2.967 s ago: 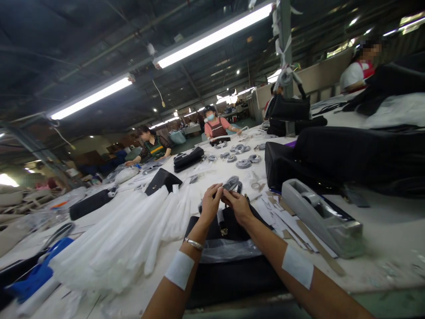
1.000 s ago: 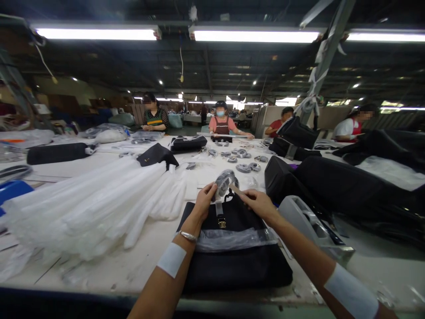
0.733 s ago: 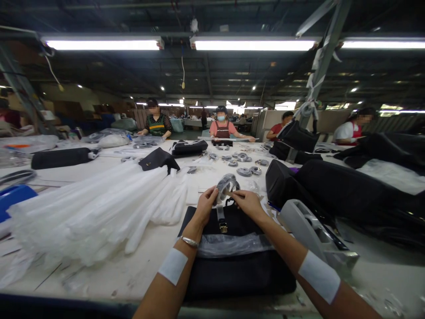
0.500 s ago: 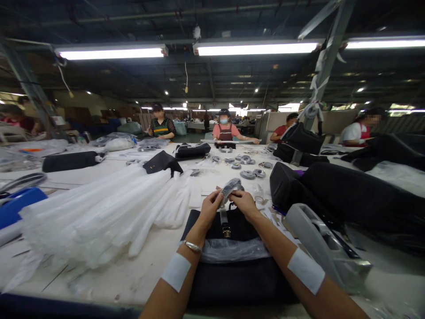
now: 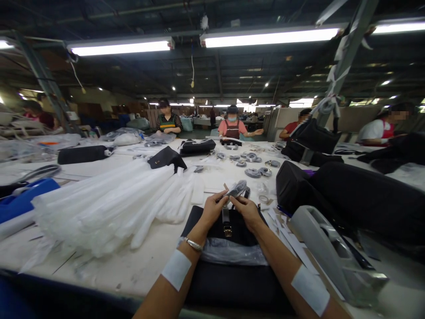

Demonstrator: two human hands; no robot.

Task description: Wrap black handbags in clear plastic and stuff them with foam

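Observation:
Both hands meet above a black bag (image 5: 239, 283) lying at the table's front edge. My left hand (image 5: 214, 208) pinches one side of a coiled strap wrapped in clear plastic (image 5: 237, 188). On the other side, my right hand (image 5: 247, 210) grips the same strap, its fingertips close to the left ones. Beneath the hands, a gold buckle (image 5: 227, 231) on a short tab shows on the bag's front. A band of crinkled plastic film (image 5: 234, 252) lies across the bag below the buckle.
White foam sheets (image 5: 99, 208) spread over the table at left. A grey tape dispenser (image 5: 332, 252) stands at right, before large black bags (image 5: 361, 195). Several coiled straps (image 5: 253, 173) lie farther back. Co-workers sit across the table, one in a dark apron (image 5: 231, 128).
The view has shifted, so the scene sits slightly to the right. The wrapped strap has turned a little between my fingers, and my hands have drawn closer together.

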